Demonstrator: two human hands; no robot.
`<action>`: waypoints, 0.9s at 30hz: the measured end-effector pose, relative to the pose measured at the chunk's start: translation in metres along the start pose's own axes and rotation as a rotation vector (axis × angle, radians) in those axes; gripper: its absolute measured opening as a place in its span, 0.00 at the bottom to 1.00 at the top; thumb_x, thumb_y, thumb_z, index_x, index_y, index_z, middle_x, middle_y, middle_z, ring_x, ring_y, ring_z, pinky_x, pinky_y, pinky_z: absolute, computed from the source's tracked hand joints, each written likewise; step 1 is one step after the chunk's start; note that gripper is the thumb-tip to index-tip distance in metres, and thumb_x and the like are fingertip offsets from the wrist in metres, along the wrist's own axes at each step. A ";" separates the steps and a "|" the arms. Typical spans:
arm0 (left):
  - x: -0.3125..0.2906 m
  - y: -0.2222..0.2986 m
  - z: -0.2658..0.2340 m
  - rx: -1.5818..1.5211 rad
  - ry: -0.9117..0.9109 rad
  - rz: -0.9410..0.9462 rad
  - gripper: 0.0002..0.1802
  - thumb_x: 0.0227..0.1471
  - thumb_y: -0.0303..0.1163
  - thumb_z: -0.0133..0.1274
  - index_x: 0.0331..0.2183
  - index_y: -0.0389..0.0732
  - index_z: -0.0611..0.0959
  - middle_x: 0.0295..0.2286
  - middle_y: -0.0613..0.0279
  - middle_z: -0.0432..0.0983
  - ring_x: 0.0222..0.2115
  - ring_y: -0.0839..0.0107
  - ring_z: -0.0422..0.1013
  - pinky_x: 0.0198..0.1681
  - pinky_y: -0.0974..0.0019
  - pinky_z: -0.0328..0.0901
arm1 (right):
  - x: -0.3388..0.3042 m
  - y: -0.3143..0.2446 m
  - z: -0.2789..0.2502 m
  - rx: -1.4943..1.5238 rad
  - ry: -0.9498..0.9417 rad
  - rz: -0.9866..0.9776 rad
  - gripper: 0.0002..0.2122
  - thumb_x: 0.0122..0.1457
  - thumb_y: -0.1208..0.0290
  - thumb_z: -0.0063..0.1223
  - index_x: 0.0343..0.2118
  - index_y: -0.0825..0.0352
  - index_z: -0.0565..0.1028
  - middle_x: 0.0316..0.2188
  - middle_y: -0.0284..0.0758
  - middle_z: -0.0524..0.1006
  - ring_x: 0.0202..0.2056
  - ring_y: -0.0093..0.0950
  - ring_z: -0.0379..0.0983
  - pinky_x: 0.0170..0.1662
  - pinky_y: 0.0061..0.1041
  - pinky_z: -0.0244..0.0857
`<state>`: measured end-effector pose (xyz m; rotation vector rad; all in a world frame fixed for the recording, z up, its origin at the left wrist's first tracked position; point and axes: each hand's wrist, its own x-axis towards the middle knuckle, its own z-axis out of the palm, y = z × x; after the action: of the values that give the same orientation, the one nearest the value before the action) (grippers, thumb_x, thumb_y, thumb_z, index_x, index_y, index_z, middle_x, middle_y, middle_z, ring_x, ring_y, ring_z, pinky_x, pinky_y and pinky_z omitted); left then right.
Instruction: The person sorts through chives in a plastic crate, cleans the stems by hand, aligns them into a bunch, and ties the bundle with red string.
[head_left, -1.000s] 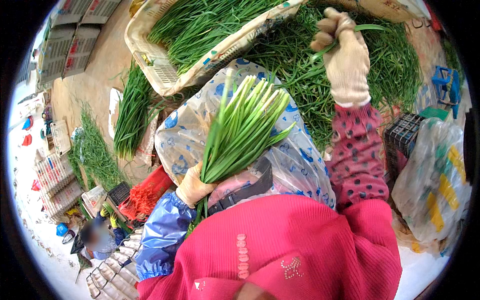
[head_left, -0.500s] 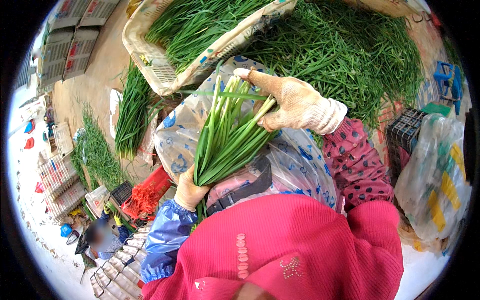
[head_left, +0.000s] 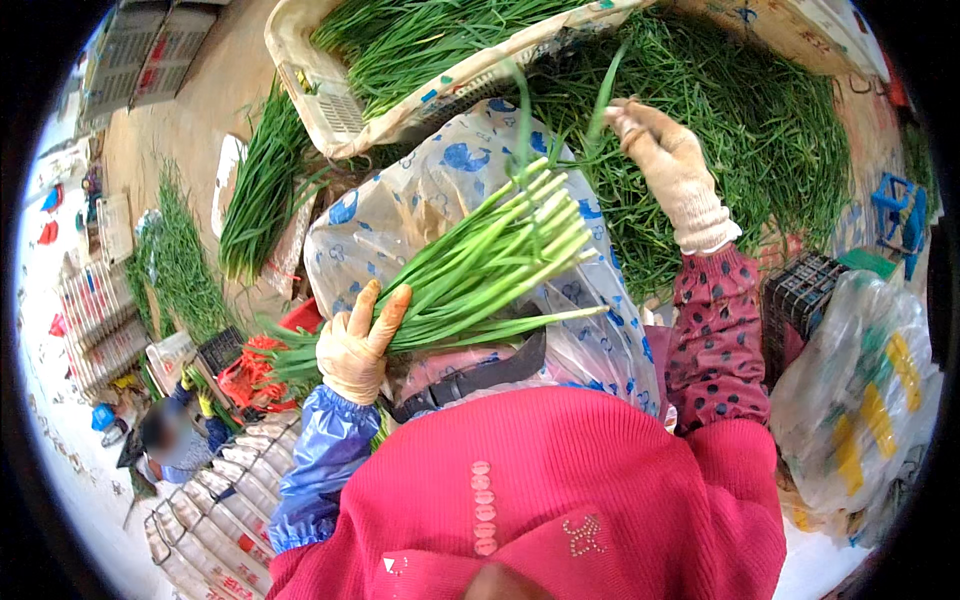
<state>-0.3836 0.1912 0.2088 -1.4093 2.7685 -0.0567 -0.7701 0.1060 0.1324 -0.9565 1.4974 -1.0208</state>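
Observation:
My left hand (head_left: 352, 345), in a pale glove stained brown at the fingers, is closed round a bunch of garlic chives (head_left: 490, 262) near its leafy end. The pale cut stems fan out to the upper right over my lap, one lying apart below the others. My right hand (head_left: 665, 160), in a knitted glove, is raised above the heap of loose greens, its fingers drawn together at a green leaf (head_left: 603, 98); they are slightly blurred. Another blurred leaf (head_left: 524, 110) hangs above the stem ends.
Beyond my lap, covered by a blue-patterned plastic sheet (head_left: 400, 220), stands a cream crate (head_left: 345, 140) of chives. A large heap of greens (head_left: 740, 110) lies at upper right. A black crate (head_left: 805, 290) and plastic bag (head_left: 860, 385) are at right. Another person (head_left: 185, 435) works at lower left.
My right hand has left the stems and moved up and right. My left hand has tilted the bunch, so the stems now point right instead of up.

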 end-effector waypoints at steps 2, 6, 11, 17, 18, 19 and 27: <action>0.004 0.000 -0.004 0.060 -0.005 0.048 0.35 0.40 0.27 0.52 0.52 0.67 0.73 0.42 0.65 0.74 0.21 0.69 0.67 0.24 0.65 0.66 | -0.010 -0.016 0.006 -0.159 -0.177 -0.089 0.18 0.58 0.62 0.53 0.44 0.73 0.73 0.37 0.39 0.78 0.39 0.25 0.73 0.46 0.23 0.66; 0.004 -0.001 -0.017 0.161 -0.055 0.072 0.36 0.41 0.30 0.51 0.54 0.70 0.70 0.42 0.64 0.74 0.20 0.71 0.66 0.22 0.67 0.65 | -0.030 -0.066 0.031 -0.480 -0.501 0.022 0.23 0.54 0.51 0.53 0.39 0.71 0.75 0.38 0.50 0.76 0.42 0.41 0.74 0.46 0.31 0.65; 0.019 0.008 -0.037 0.222 -0.147 0.104 0.35 0.42 0.29 0.51 0.54 0.68 0.71 0.43 0.64 0.73 0.26 0.66 0.71 0.27 0.64 0.68 | -0.059 -0.017 0.062 -0.713 -0.007 -0.468 0.13 0.55 0.64 0.50 0.34 0.71 0.71 0.31 0.47 0.76 0.36 0.45 0.74 0.41 0.35 0.68; 0.025 0.009 -0.048 0.298 -0.145 0.164 0.39 0.42 0.29 0.49 0.56 0.73 0.66 0.40 0.66 0.73 0.19 0.73 0.64 0.20 0.70 0.62 | -0.045 0.015 0.020 -0.541 -0.023 0.169 0.08 0.57 0.70 0.47 0.38 0.64 0.72 0.23 0.45 0.75 0.19 0.39 0.72 0.26 0.36 0.68; 0.026 0.009 -0.050 0.300 -0.159 0.164 0.39 0.42 0.29 0.49 0.56 0.73 0.66 0.40 0.66 0.73 0.19 0.73 0.64 0.20 0.70 0.62 | -0.040 0.015 0.012 -0.351 0.057 0.260 0.09 0.58 0.69 0.46 0.39 0.64 0.73 0.21 0.42 0.74 0.18 0.35 0.71 0.25 0.34 0.68; 0.026 0.010 -0.053 0.300 -0.172 0.165 0.39 0.42 0.29 0.49 0.56 0.73 0.66 0.40 0.66 0.73 0.19 0.73 0.64 0.20 0.70 0.62 | -0.037 0.013 0.005 -0.160 0.137 0.350 0.10 0.60 0.67 0.46 0.40 0.65 0.74 0.20 0.39 0.73 0.18 0.30 0.70 0.24 0.32 0.67; 0.033 0.008 -0.058 0.335 -0.179 0.211 0.40 0.41 0.28 0.49 0.57 0.73 0.65 0.41 0.65 0.72 0.20 0.72 0.64 0.21 0.69 0.62 | -0.037 -0.054 0.005 -0.566 -0.292 -0.638 0.25 0.47 0.86 0.45 0.50 0.61 0.72 0.52 0.45 0.70 0.55 0.41 0.65 0.57 0.32 0.59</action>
<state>-0.4128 0.1700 0.2659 -0.9882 2.5894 -0.3517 -0.7573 0.1229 0.1941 -1.9851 1.2703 -0.8337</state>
